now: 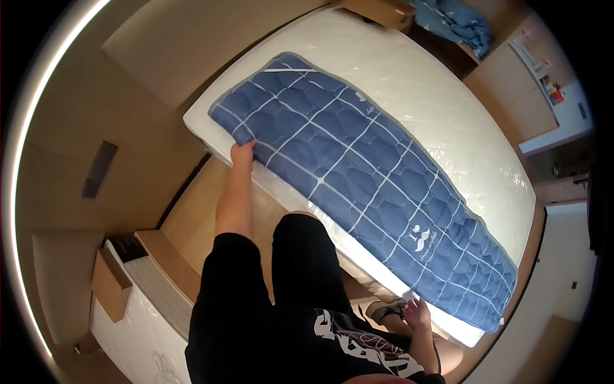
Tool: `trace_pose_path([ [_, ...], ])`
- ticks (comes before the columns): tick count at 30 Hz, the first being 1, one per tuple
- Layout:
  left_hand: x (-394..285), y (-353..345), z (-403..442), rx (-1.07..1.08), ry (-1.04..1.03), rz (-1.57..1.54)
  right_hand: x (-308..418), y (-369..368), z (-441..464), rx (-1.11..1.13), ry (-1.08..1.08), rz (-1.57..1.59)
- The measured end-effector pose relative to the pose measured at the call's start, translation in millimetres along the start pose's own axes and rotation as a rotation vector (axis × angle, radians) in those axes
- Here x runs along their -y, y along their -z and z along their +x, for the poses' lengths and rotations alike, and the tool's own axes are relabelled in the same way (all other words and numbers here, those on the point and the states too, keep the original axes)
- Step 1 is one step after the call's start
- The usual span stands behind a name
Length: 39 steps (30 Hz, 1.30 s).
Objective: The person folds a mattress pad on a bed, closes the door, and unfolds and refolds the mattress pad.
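Observation:
A blue quilted mattress pad (348,157) with white grid lines and a printed moustache design lies along the near side of a plastic-wrapped white mattress (384,61). A white elastic strap crosses its far-left corner. My left hand (243,154) is closed on the pad's near edge, close to its left end. Lower right, my right hand (417,313) is beside the mattress's near edge, just below the pad. Its fingers are loosely bent and a little apart, with nothing visible in them.
A cardboard box (377,13) and crumpled blue bedding (454,25) are beyond the mattress. At lower left stands another plastic-wrapped mattress (144,329) with a brown box (110,285) on it. A padded headboard (160,51) borders the bed's left end.

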<state>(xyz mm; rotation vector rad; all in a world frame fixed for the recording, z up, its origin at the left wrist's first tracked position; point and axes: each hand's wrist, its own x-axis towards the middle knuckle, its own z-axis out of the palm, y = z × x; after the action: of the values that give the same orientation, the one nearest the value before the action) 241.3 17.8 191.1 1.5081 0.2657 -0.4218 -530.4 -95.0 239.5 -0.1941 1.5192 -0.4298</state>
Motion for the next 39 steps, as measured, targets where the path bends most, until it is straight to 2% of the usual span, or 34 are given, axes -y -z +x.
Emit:
trace_pose_path([
  [2,-0.9,13.0,-3.4,-0.072,0.007,-0.003,2.9,22.9,0.0,-0.037,-0.011,0.006],
  [5,1.8,30.0,16.2,0.052,0.164,-0.498,2.4,32.1,-3.7,-0.169,-0.045,-0.037],
  [6,2.0,32.4,23.3,-0.067,0.105,-0.364,1.4,34.4,-6.4,-0.224,-0.059,-0.059],
  [9,-18.9,8.9,25.3,-0.388,-0.076,0.035,8.1,29.9,3.7,-0.175,-0.028,-0.143],
  [11,-61.3,-17.2,-11.6,-0.431,-0.253,0.196,15.4,13.7,5.8,-0.07,0.01,-0.176],
  [12,-75.2,-33.0,-18.9,-0.376,-0.372,0.093,19.4,-15.0,-12.4,-0.043,0.082,-0.247],
  [13,-83.9,-48.6,-31.7,-0.242,-0.445,-0.034,21.6,-9.3,3.8,0.102,0.135,-0.28],
  [15,-94.8,-80.8,-57.2,-0.061,-0.695,0.053,31.3,-55.3,-24.0,0.151,0.162,-0.214],
  [16,-106.6,-94.9,-93.8,0.019,-0.812,0.13,36.1,-59.7,-22.8,0.291,0.176,-0.128],
  [17,-118.2,-111.4,-144.5,0.091,-0.925,0.21,42.2,-81.7,-46.2,0.342,0.217,-0.089],
  [19,-113.9,-137.6,-218.0,0.393,-0.865,0.166,53.7,-102.1,-69.8,0.481,0.3,0.033],
  [20,-110.1,-145.4,-256.3,0.427,-1.073,0.208,60.6,-109.7,-86.5,0.524,0.329,0.047],
  [21,-92.5,-150.1,-282.2,0.405,-1.176,0.413,66.5,-110.8,-96.2,0.551,0.366,0.065],
  [22,-86.6,-146.2,-316.4,0.531,-1.254,0.495,69.8,-107.4,-94.9,0.545,0.382,0.077],
  [23,-86.1,-143.0,-345.8,0.775,-1.192,0.544,75.2,-102.1,-94.5,0.535,0.405,0.094],
  [24,-52.9,-145.1,-353.4,0.815,-1.457,0.514,79.1,-94.9,-88.1,0.495,0.415,0.099],
  [27,17.8,-121.6,-392.3,1.019,-1.551,0.9,74.1,-63.9,-53.0,0.332,0.393,0.126],
  [30,60.8,-88.1,-390.9,1.463,-1.325,1.364,53.0,-30.0,-3.8,0.091,0.269,-0.032],
  [31,65.3,-80.0,-386.6,1.476,-1.306,1.401,46.1,-34.0,-2.1,-0.002,0.246,-0.108],
  [34,62.1,-74.8,-374.1,1.428,-1.285,1.473,47.4,-54.6,8.3,-0.059,0.48,-0.31],
  [37,55.6,-77.1,-361.3,1.065,-1.287,1.474,56.8,-94.0,45.7,-0.002,0.841,-0.516],
  [39,59.8,-74.8,-341.7,0.791,-1.368,1.525,62.5,-132.5,49.3,-0.101,1.026,-0.644],
])
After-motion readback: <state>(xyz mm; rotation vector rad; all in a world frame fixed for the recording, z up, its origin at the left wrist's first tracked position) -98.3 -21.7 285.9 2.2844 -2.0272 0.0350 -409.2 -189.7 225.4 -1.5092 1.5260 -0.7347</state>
